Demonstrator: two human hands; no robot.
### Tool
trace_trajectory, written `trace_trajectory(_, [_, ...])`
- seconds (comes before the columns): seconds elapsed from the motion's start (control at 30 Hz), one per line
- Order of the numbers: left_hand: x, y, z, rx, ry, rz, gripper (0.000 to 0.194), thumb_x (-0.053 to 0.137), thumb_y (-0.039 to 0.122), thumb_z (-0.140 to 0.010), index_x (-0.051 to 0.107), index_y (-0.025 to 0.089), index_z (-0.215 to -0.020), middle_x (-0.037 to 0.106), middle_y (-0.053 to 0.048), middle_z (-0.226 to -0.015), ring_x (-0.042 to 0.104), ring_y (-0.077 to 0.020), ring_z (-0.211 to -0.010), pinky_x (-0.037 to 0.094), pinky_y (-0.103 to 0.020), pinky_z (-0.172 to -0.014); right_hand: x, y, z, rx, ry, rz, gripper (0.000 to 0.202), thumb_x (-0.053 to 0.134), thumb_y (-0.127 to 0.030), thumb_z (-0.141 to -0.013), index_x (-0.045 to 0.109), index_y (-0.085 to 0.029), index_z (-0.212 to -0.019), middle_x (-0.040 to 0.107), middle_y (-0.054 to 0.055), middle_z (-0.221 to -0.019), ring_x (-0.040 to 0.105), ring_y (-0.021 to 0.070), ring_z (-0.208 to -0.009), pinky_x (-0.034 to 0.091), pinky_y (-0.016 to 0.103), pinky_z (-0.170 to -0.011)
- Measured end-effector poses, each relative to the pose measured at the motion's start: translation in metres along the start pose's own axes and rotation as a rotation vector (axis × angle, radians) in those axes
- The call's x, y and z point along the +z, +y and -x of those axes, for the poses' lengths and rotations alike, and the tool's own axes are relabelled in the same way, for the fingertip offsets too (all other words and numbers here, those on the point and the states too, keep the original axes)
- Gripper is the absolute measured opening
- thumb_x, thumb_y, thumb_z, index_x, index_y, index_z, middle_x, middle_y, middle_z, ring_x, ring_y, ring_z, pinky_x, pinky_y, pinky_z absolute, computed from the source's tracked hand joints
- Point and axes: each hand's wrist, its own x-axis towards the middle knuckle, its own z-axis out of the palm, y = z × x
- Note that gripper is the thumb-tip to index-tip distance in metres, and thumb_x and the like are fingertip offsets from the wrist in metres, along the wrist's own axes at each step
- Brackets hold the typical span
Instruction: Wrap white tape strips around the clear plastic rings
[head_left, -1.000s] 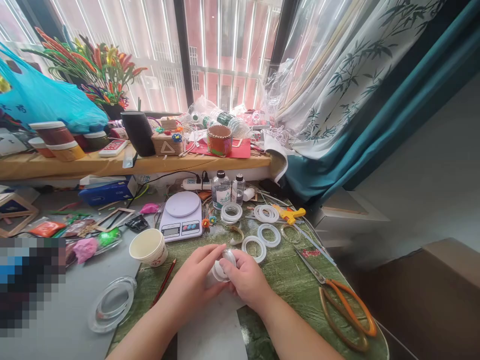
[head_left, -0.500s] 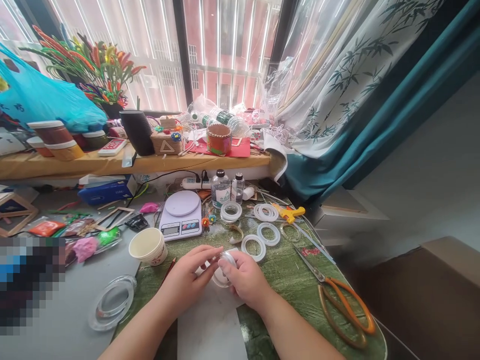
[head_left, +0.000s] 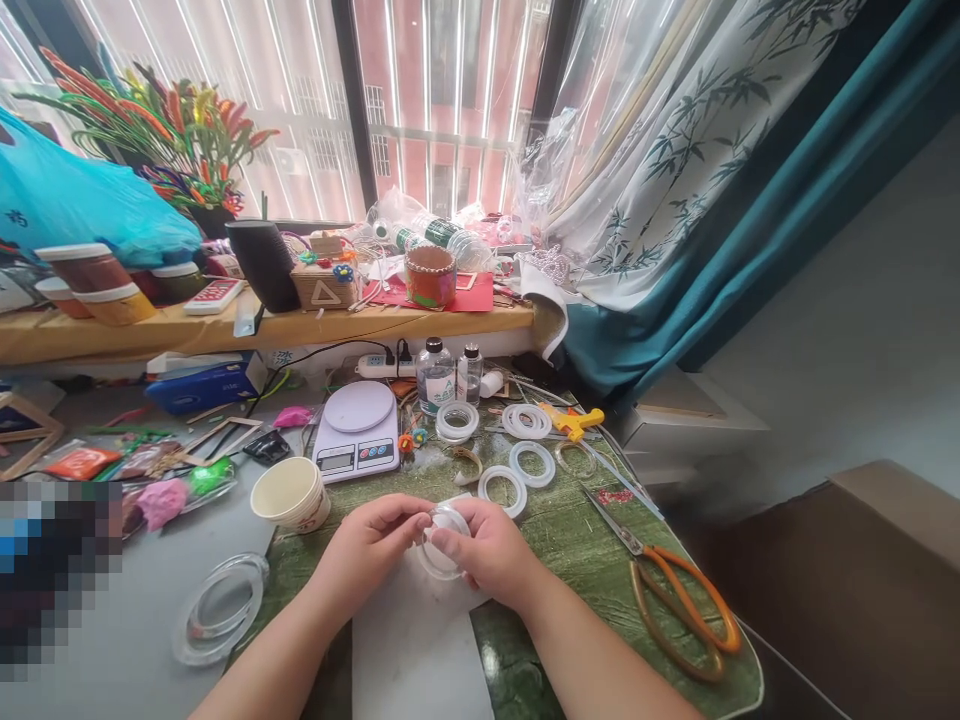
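Between my hands, above a white sheet (head_left: 416,655), is a clear ring (head_left: 438,573), bangle-sized. My right hand (head_left: 493,556) is closed round its right side, the thumb lying across it. The thumb and fingertips of my left hand (head_left: 381,545) pinch together at its upper left edge. I cannot tell whether one ring or two overlapping ones are held. Just beyond my right hand lie a whitish ring (head_left: 485,491) and a bluish translucent ring (head_left: 514,466). A paper cup (head_left: 262,495) stands to the left of my left hand.
Large orange-handled scissors (head_left: 646,555) lie open at right. A kitchen scale (head_left: 355,440), bottles (head_left: 435,385), stacked white rings (head_left: 526,411) and a yellow glue gun (head_left: 574,424) stand farther back. Clear rings (head_left: 182,650) lie at left. A cluttered ledge (head_left: 450,322) runs behind.
My left fingers have drawn in from stretched across the ring to a pinch at its edge. More of the ring's lower curve shows. The whole view has shifted slightly.
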Motion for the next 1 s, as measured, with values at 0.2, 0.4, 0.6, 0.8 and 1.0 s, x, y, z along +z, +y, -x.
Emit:
trace_trajectory(0.2, [0.002,-0.005,-0.002,0.098,-0.017,-0.043,0.025,0.062,0.033,-0.093,0.081,0.027,-0.109,0.080,-0.005,-0.098,0.073,-0.0221,-0.089,0.059,-0.031,-0.080,0.000,0.003,-0.001,-0.006,0.018,-0.066,0.056,0.076,-0.070,-0.074,0.072,-0.015,-0.087,0.048,-0.006,-0.056,0.036,0.0070,-0.041,0.029,0.020,-0.036])
trace_trajectory(0.4, [0.005,-0.007,-0.002,0.104,-0.027,-0.067,0.029,0.057,0.029,-0.096,0.079,0.029,-0.115,0.078,-0.004,-0.097,0.070,-0.0204,-0.088,0.056,-0.031,-0.080,0.001,0.006,-0.002,-0.030,0.042,-0.101,0.050,0.085,-0.061,-0.069,0.073,-0.015,-0.085,0.058,-0.003,-0.063,0.037,0.0067,-0.042,0.028,0.020,-0.036])
trace_trajectory(0.6, [0.008,-0.008,-0.001,0.131,-0.005,-0.101,0.029,0.055,0.024,-0.097,0.079,0.030,-0.113,0.076,-0.002,-0.094,0.069,-0.0185,-0.086,0.054,-0.028,-0.077,0.006,0.003,0.000,-0.034,0.091,-0.167,0.047,0.092,-0.054,-0.061,0.072,-0.015,-0.078,0.061,-0.002,-0.065,0.036,0.0061,-0.043,0.027,0.021,-0.040])
trace_trajectory(0.8, [0.009,-0.007,0.001,0.129,0.032,-0.129,0.027,0.056,0.022,-0.096,0.079,0.030,-0.107,0.077,0.000,-0.094,0.069,-0.0182,-0.086,0.052,-0.027,-0.077,0.007,0.008,-0.002,-0.088,0.048,-0.193,0.040,0.089,-0.050,-0.070,0.073,-0.015,-0.082,0.061,-0.001,-0.068,0.041,0.0088,-0.052,0.033,0.022,-0.050])
trace_trajectory(1.0, [0.011,-0.009,0.001,0.098,0.060,-0.125,0.021,0.059,0.024,-0.094,0.079,0.028,-0.102,0.078,-0.001,-0.098,0.070,-0.0190,-0.090,0.052,-0.028,-0.081,0.007,0.012,0.002,-0.161,0.108,-0.039,0.035,0.086,-0.046,-0.076,0.072,-0.015,-0.082,0.061,0.002,-0.075,0.049,0.0143,-0.068,0.040,0.025,-0.063])
